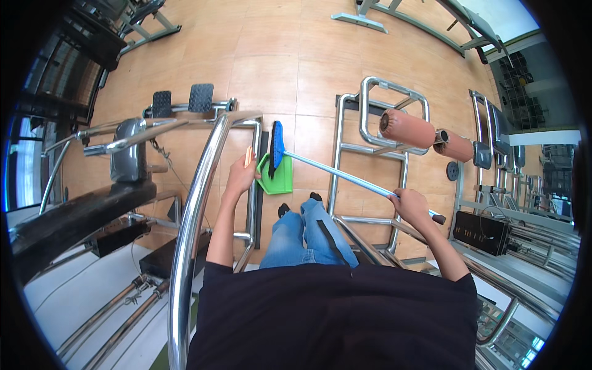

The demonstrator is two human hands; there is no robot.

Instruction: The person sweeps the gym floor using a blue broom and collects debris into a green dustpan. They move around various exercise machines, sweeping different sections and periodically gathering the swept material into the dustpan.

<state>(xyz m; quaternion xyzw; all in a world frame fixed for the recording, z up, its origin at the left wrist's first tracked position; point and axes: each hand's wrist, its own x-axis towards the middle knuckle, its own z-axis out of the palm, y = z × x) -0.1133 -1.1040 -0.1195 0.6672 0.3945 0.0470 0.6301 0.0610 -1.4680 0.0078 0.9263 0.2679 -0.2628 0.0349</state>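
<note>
My right hand (411, 206) grips the pale blue stick of a push broom (340, 174) near its dark end cap. The stick slopes across in front of my legs to a blue broom head with black bristles (278, 147). This head is over a green plastic dustpan (281, 178), covering part of it. In my left hand (240, 175) is a slim orange handle (249, 156), its upper end showing above the fingers. That hand is beside the dustpan's left edge; whether the handle joins the dustpan is hidden.
Chrome tubing (199, 217) of a gym machine curves up close to my left arm. At right stands another chrome frame (340, 138) with brown padded rollers (407, 128). Black foot plates (201, 97) sit ahead on the left. Wood-look flooring (277, 69) runs between the machines.
</note>
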